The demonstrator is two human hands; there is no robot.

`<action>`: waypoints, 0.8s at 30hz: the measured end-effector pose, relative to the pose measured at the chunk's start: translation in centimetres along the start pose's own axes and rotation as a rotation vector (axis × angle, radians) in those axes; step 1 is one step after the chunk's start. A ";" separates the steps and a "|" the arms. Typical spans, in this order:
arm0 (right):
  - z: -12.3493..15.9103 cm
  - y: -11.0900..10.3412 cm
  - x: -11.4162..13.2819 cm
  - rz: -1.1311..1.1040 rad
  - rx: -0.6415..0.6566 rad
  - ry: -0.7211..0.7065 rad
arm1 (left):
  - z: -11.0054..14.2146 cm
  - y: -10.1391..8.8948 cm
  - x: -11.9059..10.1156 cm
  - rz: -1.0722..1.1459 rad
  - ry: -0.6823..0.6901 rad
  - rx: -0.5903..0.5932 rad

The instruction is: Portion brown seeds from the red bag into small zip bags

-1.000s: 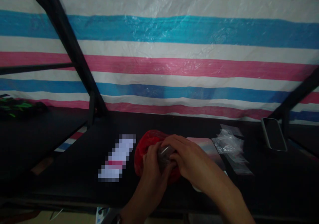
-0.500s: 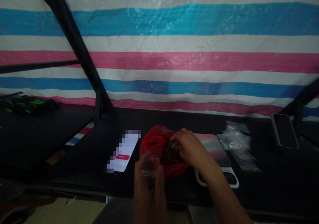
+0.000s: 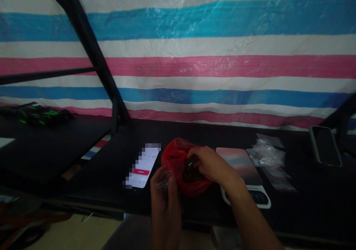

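Note:
A red plastic bag (image 3: 174, 155) stands open on the black table, with small dark brown bean-like pieces (image 3: 193, 174) inside. My right hand (image 3: 210, 165) reaches into its mouth from the right, fingers curled round a small clear, shiny object (image 3: 190, 163) whose kind I cannot make out. On the near left side of the red bag, my left hand (image 3: 164, 194) is closed on a small clear plastic bag (image 3: 164, 182), pinched between thumb and fingers. Part of the clear bag is hidden by the hand.
A white scale (image 3: 240, 165) lies right of the red bag, partly under my right forearm. Clear zip bags (image 3: 268, 153) are piled beyond it. One phone (image 3: 143, 168) lies lit on the left; another phone (image 3: 325, 146) leans at far right. A black frame bar (image 3: 97, 57) rises behind.
My right hand has dipped into the brown pieces with the clear object. My left hand and the clear bag have tilted and lowered slightly beside the red bag. The view has shifted a little.

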State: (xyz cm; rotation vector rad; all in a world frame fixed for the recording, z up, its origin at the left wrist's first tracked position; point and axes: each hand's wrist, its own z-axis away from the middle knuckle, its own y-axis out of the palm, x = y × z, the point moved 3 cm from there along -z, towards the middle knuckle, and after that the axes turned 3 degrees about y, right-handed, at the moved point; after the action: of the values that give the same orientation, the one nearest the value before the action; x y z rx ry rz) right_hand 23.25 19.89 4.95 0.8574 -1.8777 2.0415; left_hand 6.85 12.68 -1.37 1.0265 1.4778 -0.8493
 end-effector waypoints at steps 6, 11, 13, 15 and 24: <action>0.3 0.0 0.1 -0.081 0.059 0.003 | -0.3 -0.4 -0.4 0.002 -0.062 -0.048; 0.3 0.4 -0.3 -0.134 0.072 -0.041 | -0.3 -0.2 -0.3 0.090 -0.107 -0.092; 0.3 0.5 -0.7 -0.200 0.085 -0.045 | -0.3 0.0 0.1 0.140 -0.143 -0.092; 0.3 0.6 -1.0 -0.243 0.102 -0.046 | -0.3 0.1 0.4 0.179 -0.182 -0.095; 1.2 0.3 -0.7 0.035 0.052 -0.045 | 1.3 -0.3 -1.2 0.023 -0.188 -0.090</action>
State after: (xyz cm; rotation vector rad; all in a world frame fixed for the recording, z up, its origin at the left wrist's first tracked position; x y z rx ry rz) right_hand 23.91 18.86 4.30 0.8971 -1.8832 2.1176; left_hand 7.08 11.21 -0.43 0.8707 1.3308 -0.8319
